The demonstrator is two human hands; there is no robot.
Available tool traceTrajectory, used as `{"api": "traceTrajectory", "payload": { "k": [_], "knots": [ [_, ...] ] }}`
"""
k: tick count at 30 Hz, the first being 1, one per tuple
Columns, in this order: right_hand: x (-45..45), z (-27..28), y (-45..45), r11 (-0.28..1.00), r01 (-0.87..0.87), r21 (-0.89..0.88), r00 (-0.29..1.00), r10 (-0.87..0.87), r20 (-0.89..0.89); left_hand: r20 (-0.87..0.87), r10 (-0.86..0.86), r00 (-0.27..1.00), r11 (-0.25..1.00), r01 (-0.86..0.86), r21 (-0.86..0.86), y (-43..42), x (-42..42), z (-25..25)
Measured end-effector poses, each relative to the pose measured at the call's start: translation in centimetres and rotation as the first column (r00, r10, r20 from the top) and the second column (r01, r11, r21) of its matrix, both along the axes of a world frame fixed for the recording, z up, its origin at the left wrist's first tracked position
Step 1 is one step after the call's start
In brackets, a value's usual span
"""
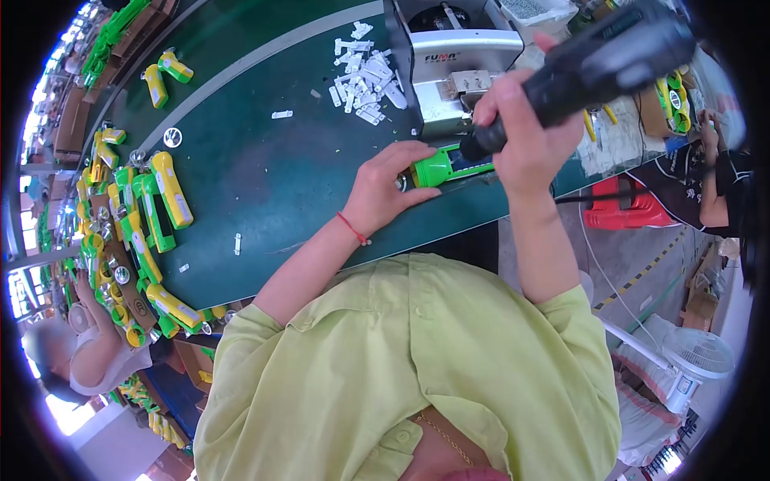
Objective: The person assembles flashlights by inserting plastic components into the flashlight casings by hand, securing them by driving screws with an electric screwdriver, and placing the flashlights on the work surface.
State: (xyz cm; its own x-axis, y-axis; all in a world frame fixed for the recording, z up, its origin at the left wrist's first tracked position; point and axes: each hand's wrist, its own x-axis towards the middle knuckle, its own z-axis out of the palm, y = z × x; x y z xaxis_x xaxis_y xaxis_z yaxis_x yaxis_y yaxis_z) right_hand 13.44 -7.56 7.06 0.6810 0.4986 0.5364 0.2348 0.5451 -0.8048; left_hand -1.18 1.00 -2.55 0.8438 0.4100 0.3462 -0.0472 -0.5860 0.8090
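Observation:
My left hand (385,186), with a red cord at its wrist, grips the round head of a green flashlight housing (434,168) near the table's front edge. The housing lies with its open side up and its handle pointing right. My right hand (529,132) is wrapped around a black electric screwdriver (597,68), which slants down to the left. Its nose reaches into the housing's handle; the tip and any screw there are hidden. Just behind the housing stands a silver machine (465,68) marked FUMA. A pile of small white plastic parts (369,80) lies to the machine's left.
Many yellow and green flashlights (171,188) crowd the left end of the green table (281,184). A person (96,345) sits at left, another person (710,180) at right. A red stool (630,207) and a white fan (696,357) stand on the floor at right.

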Motion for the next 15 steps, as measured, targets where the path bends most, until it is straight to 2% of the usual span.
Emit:
{"api": "traceTrajectory", "payload": {
  "k": [1, 3, 13, 15],
  "knots": [
    [-0.2, -0.4, -0.1, 1.000, -0.001, 0.002, 1.000, 0.001, -0.002, 0.019, -0.004, 1.000, 1.000, 0.004, -0.002, 0.1, 0.1, 0.0],
    [-0.6, -1.1, -0.5, 1.000, -0.014, 0.020, 0.991, 0.011, 0.134, 0.012, 0.000, 1.000, 1.000, 0.000, -0.019, 0.0, 0.0, 0.0],
    [-1.2, -3.0, -1.3, 0.999, 0.019, -0.039, 0.988, -0.013, 0.156, 0.009, 0.006, 1.000, 0.999, -0.005, -0.035, 0.1, 0.0, 0.1],
    [-1.3, -3.9, -1.4, 0.998, 0.059, -0.033, 0.971, -0.050, 0.234, 0.004, -0.003, 1.000, 1.000, 0.003, -0.024, 0.2, 0.0, 0.2]
  ]
}}
